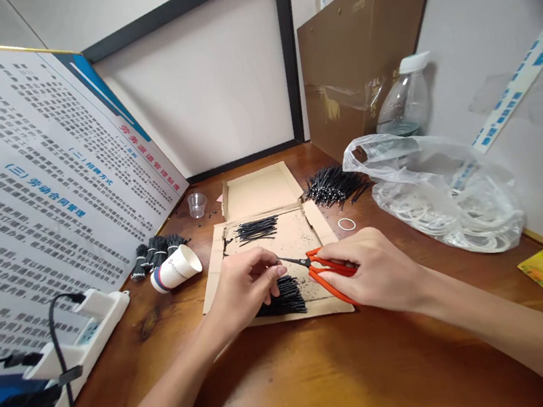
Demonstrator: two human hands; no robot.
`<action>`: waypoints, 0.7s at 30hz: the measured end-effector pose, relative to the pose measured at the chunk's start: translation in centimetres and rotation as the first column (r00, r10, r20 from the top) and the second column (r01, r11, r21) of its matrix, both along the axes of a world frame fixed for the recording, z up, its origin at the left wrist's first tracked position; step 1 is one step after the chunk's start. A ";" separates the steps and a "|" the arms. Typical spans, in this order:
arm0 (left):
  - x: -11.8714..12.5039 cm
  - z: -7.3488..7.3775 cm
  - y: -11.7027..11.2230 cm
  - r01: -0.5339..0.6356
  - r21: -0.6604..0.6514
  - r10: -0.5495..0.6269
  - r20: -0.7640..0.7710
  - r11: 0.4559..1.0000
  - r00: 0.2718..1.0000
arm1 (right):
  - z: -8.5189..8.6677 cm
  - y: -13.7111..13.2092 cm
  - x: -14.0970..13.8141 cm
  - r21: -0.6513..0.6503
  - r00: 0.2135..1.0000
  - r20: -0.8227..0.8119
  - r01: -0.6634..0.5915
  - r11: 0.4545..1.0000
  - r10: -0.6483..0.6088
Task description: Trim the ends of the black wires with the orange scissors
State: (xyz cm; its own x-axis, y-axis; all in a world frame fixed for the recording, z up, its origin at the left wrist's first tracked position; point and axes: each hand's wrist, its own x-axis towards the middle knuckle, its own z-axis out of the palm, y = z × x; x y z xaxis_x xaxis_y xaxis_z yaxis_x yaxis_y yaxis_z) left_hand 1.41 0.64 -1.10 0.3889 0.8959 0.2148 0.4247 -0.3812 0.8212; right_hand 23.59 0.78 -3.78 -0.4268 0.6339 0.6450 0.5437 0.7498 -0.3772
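My right hand (379,272) is closed around the orange handles of small scissors (331,271), whose dark blades point left. My left hand (245,284) is in a pinch right at the blade tips; what it holds, if anything, is too small and hidden to name. Both hands are over an opened cardboard box (302,246) strewn with dark crumbs. Partly behind my left hand lies a pile of short black wire-like pieces (285,299). Farther back in the box is a neat row of similar black pieces (257,229).
Right of the box are a loose black heap (334,184), a white ring (346,224), a plastic bag (448,205) with pale rings and a bottle (403,101). On the left are a tipped paper cup (177,269), tied black bundles (157,252), a clear cup (198,205) and a power strip (80,351).
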 end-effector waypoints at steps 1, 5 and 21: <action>-0.1 0.0 0.1 -0.003 0.037 0.004 -0.028 0.999 1.000 | 0.0 0.1 0.0 0.014 1.000 -0.009 0.017 1.000 -0.017; -1.1 -0.3 1.3 -0.036 0.368 0.154 -0.294 0.929 0.943 | -0.2 0.3 0.1 0.053 0.996 -0.053 0.072 0.996 -0.069; -1.4 -0.6 8.8 -0.007 0.457 0.348 -0.669 0.890 0.657 | -0.9 1.4 0.3 0.042 0.991 -0.030 0.133 0.990 -0.132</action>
